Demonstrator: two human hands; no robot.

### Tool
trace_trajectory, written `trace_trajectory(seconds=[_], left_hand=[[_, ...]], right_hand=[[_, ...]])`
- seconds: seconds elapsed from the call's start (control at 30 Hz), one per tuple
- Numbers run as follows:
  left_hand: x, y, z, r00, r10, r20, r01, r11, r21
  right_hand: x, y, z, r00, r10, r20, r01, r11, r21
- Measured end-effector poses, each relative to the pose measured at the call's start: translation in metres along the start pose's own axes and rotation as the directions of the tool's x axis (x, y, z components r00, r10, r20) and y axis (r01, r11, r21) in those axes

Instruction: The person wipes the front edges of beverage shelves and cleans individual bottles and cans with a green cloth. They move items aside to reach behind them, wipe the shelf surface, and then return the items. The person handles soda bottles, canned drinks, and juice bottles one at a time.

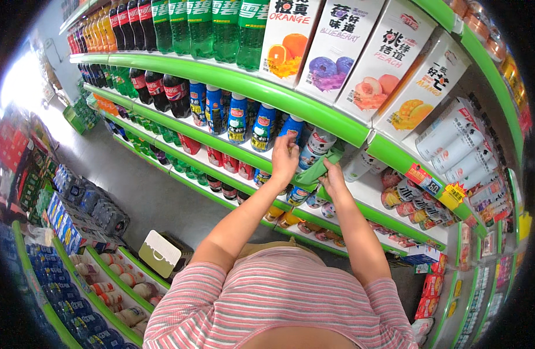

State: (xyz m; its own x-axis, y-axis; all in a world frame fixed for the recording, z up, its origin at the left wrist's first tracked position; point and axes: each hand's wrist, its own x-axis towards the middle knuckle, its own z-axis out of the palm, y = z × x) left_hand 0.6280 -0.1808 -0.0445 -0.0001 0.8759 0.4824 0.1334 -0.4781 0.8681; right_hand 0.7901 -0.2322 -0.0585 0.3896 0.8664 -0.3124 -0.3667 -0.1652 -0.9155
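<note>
My right hand (334, 177) grips a green cloth (316, 171), which hangs over the green front edge of a middle shelf. Just behind the cloth stands a white and blue bottle (315, 148), partly covered by it. My left hand (286, 160) is raised with bent fingers in front of a blue bottle (292, 126). Whether those fingers touch or grip the bottle cannot be made out. More blue bottles with yellow label bands, such as one blue bottle (262, 126), line the shelf to the left.
Tall white juice cartons (333, 48) and green soda bottles (213, 35) fill the shelf above. Silver-white can packs (453, 131) stand at right. Behind me are a low rack of bottles (119, 283), a folding stool or case (159, 253) and wrapped water packs (93, 205).
</note>
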Motion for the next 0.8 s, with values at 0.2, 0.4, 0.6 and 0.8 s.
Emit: trace_trajectory(seconds=[0.2,0.4,0.6,0.8], left_hand=[[-0.005,-0.003,-0.008,0.995,-0.033,-0.097,0.046,0.99,0.131],[-0.005,0.034,-0.005,0.964,0.264,-0.042,-0.256,0.957,0.138],[0.0,0.044,0.009,0.976,0.143,0.162,-0.152,0.988,0.041],[-0.009,0.021,0.026,0.972,0.029,0.233,-0.05,0.995,0.088]], right_hand=[[0.007,0.006,-0.003,0.999,-0.04,0.012,0.039,0.998,0.041],[0.02,0.0,-0.01,0.992,-0.108,0.07,0.103,0.992,0.067],[0.028,0.005,-0.011,0.995,-0.081,0.06,0.074,0.992,0.105],[0.028,0.001,-0.009,0.996,-0.059,0.063,0.054,0.996,0.078]])
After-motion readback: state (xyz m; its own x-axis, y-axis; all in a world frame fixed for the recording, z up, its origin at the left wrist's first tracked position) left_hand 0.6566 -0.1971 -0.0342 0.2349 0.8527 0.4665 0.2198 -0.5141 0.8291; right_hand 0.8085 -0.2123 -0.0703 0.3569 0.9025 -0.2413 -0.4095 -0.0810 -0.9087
